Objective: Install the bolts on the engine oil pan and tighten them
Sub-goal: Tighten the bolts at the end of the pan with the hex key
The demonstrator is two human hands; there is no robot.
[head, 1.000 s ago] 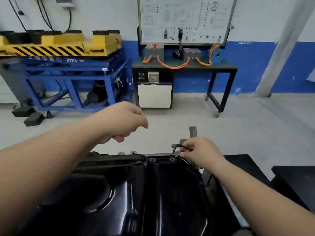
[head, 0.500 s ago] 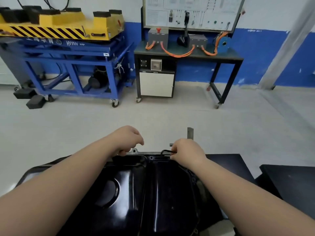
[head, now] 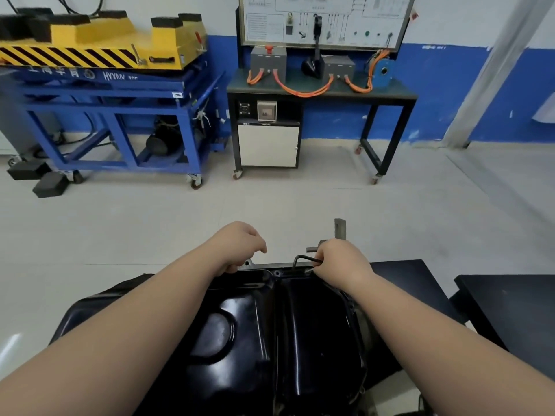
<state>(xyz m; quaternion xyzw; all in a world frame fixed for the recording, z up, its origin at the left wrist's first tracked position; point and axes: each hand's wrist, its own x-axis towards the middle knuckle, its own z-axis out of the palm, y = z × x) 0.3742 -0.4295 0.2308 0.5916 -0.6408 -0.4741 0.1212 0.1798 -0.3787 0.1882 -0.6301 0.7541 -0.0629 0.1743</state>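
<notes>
Black glossy pan (head: 285,325) fills the foreground, beside a dark tabletop (head: 510,304). The right hand (head: 339,262) grips a bent hex key (head: 303,259) at the pan's far rim. The left hand (head: 237,247) sits curled at that rim (holding what, I cannot tell). Beyond lie a pale floor (head: 270,205), blue cart (head: 120,115), bench (head: 321,91) and blue-and-white wall (head: 435,85).

A workshop room with a big cart and a table by the wall.
A blue cart (head: 120,115) on little wheels holds a yellow top (head: 90,46) with black stripes. Two black blocks (head: 49,184) lie on the gray floor (head: 270,199) near it. To the right stands a black table, and on its tabletop (head: 390,94) sit gray boxes (head: 267,60) joined by orange cables (head: 300,91). A white board (head: 324,19) with drawings stands behind them. The wall (head: 435,94) is blue below and white above.
</notes>
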